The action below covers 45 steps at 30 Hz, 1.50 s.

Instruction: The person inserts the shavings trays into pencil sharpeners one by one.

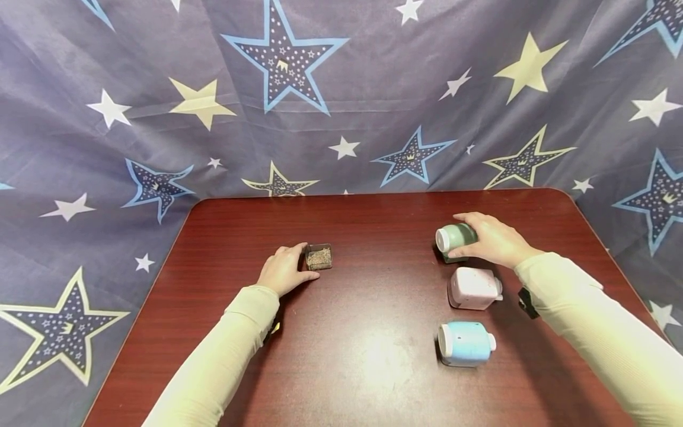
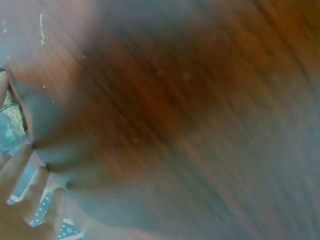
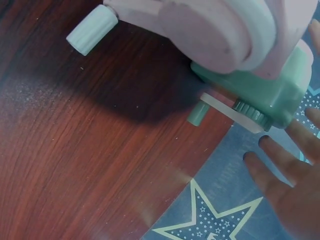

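Note:
My left hand (image 1: 283,270) holds a small see-through shavings drawer (image 1: 320,247) between thumb and forefinger, at its left side. Light brown pencil shavings (image 1: 320,257) lie inside it. In the left wrist view the drawer (image 2: 10,129) shows only at the left edge, between the thumb and the other fingers. Over on the right, my right hand (image 1: 497,240) grips a green crank pencil sharpener (image 1: 459,236) from its far right side. Its green-knobbed crank (image 3: 199,113) shows in the right wrist view, where the pink pencil sharpener (image 3: 205,37) partly covers its body.
Nearer me than the green one, the pink pencil sharpener (image 1: 474,289) and a blue pencil sharpener (image 1: 468,344) stand in a row on the dark red wooden table (image 1: 373,308). A star-patterned cloth (image 1: 341,118) hangs behind the table's back edge.

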Motion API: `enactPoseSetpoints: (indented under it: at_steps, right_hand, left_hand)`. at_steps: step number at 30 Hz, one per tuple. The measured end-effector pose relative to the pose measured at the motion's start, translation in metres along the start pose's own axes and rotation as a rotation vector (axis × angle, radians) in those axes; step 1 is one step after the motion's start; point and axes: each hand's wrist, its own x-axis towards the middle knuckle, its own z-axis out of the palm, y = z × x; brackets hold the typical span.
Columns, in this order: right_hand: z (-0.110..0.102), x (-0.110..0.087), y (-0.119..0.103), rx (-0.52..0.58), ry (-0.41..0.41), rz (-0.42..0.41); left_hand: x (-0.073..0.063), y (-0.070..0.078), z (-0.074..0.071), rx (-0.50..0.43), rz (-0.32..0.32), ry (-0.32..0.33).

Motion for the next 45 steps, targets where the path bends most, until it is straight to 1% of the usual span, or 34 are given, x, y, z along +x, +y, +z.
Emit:
enactPoseSetpoints:
  at_steps: [5, 9, 16, 19, 22, 26, 30, 33, 37, 40, 45]
  right_hand:
    - [0.004, 0.004, 0.001, -0.018, -0.025, -0.004]
    - [0.007, 0.007, 0.002, -0.03, -0.031, -0.008]
    - [0.008, 0.014, -0.001, -0.057, -0.057, -0.02]
    - [0.009, 0.016, -0.001, -0.069, -0.062, -0.028]
    - [0.01, 0.018, -0.001, -0.083, -0.059, -0.033]
    - [0.013, 0.022, 0.001, -0.1, -0.061, -0.041]
    - [0.014, 0.025, 0.002, -0.104, -0.06, -0.051]
    - [0.014, 0.026, 0.003, -0.106, -0.06, -0.059]
    - [0.015, 0.028, 0.003, -0.105, -0.073, -0.067]
    - [0.016, 0.029, 0.003, -0.101, -0.088, -0.077]
    - [0.016, 0.033, 0.005, -0.094, -0.119, -0.095]
  left_hand:
    - [0.003, 0.002, 0.001, -0.02, -0.016, -0.002]
    - [0.006, 0.006, 0.002, -0.036, -0.008, -0.009]
    - [0.009, 0.009, 0.002, -0.013, 0.012, 0.019]
    - [0.009, 0.008, 0.003, -0.014, 0.017, 0.018]
    - [0.01, 0.007, 0.004, -0.022, 0.024, 0.005]
    - [0.011, 0.002, 0.005, -0.053, 0.016, -0.042]
    - [0.011, -0.001, 0.004, -0.126, 0.005, -0.093]
    - [0.011, -0.004, 0.003, -0.173, 0.01, -0.113]
    - [0.011, -0.006, 0.004, -0.199, 0.025, -0.122]
    - [0.012, -0.007, 0.005, -0.201, 0.032, -0.114]
    - [0.013, -0.005, 0.004, -0.19, 0.018, -0.1]
